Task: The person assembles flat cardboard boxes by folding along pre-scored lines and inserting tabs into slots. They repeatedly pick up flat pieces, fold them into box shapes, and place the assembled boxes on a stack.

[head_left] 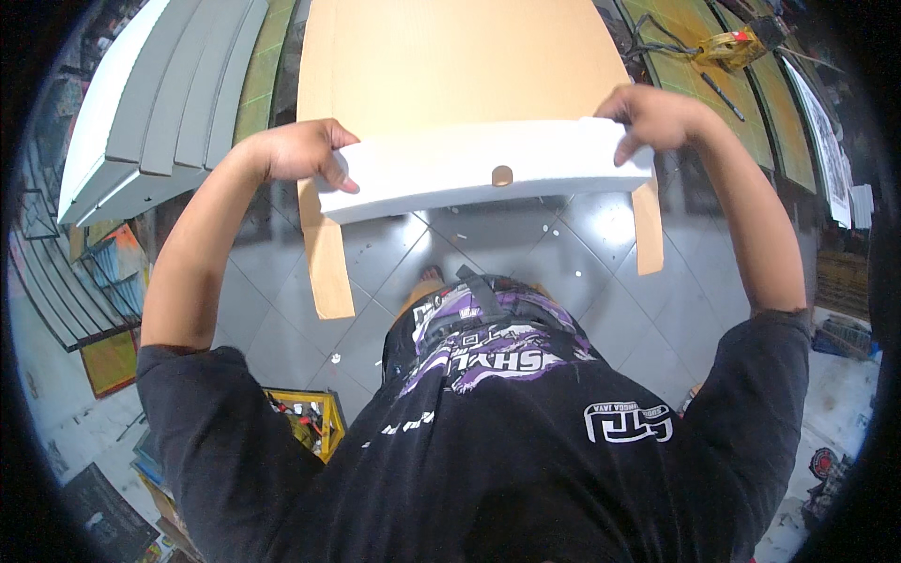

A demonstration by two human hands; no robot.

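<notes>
A large brown cardboard sheet [460, 66] stretches away in front of me. Its near panel [422, 174], white on the outside with one small round hole, is folded up along the edge facing me. My left hand [310, 155] grips the panel's left end, thumb on the white face. At the right end, my right hand [652, 122] holds the corner with bent fingers. Two brown flaps hang below, a left flap [328, 267] and a right flap [648, 230]. The fingertips behind the panel are hidden.
Several folded white and grey boxes [174, 103] stand stacked at the left. A yellow tool [737, 47] with a dark cable lies on the green surface at the right. A yellow crate [324, 413] of small items sits by my left side. Scraps dot the grey tiled floor [479, 244].
</notes>
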